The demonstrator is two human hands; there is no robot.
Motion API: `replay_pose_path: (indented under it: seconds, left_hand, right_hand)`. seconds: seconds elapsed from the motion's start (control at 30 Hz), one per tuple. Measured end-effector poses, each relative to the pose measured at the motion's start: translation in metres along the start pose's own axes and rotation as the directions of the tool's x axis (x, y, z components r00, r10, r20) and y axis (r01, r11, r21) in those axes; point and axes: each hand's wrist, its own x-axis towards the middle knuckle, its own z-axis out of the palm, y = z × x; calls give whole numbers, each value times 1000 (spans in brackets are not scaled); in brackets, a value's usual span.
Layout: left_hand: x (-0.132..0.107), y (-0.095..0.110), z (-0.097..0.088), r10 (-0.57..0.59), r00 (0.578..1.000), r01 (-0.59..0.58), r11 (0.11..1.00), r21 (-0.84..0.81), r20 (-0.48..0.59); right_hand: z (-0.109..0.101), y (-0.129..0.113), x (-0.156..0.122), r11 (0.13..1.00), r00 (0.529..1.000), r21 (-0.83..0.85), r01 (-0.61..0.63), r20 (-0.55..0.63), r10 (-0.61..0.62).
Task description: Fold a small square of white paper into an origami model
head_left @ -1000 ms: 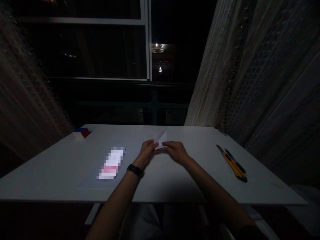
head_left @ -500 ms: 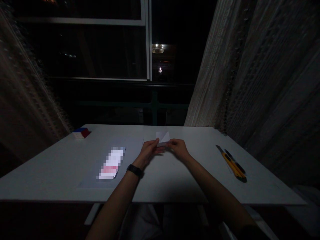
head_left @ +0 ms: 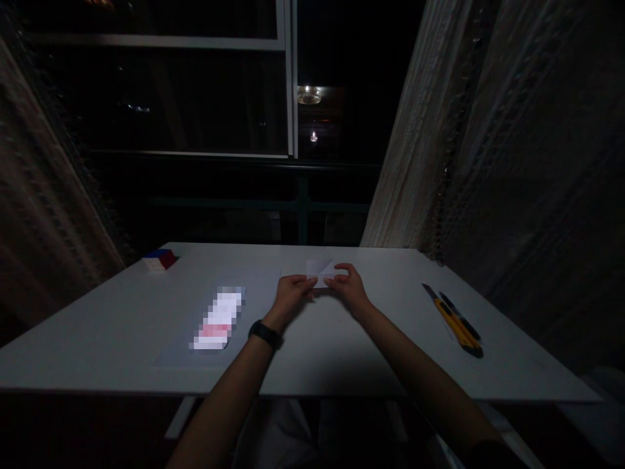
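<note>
A person's bare hands work at a small folded piece of white paper (head_left: 318, 266) over the middle of a white table (head_left: 342, 365) in a dimly lit room. The left hand (head_left: 291, 291) has closed its thumb and fingers on the paper's left side, while the right hand (head_left: 349, 290) grips the near right part under its thumb, forefinger arched apart from that thumb; the fingers beneath are mostly hidden. Whether the paper touches the tabletop cannot be told. A dark band (head_left: 264, 333) circles the left wrist. To the left lie a lit phone (head_left: 218, 319), its screen pixelated, and, near the far corner, a block (head_left: 159, 260) showing blue, red and white. At right, a yellow cutter (head_left: 458, 326) rests just beside a dark pen (head_left: 452, 304). Beyond the table, 2 curtains (head_left: 400, 143) hang on either side of a dark window (head_left: 288, 98)
</note>
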Motion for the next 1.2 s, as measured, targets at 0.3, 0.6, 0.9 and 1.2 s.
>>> replay_pose_path:
  seconds: [0.3,0.6,0.9,1.2]
  left_hand:
    - [2,-2,-2,-11,1000,10,1000,-19,-22]
    - [1,-1,-3,13,1000,-13,995,96,-2]
    - [-5,2,0,-45,998,46,998,-33,38]
    - [-7,7,1,-100,995,100,995,-29,30]
  right_hand:
    - [0,-2,-2,996,992,8,-87,93,86]
    - [0,-10,-5,981,977,-46,-188,95,191]
    - [-5,-8,-5,980,976,-103,-172,118,184]
    - [-5,-11,-8,960,937,-88,-267,208,280]
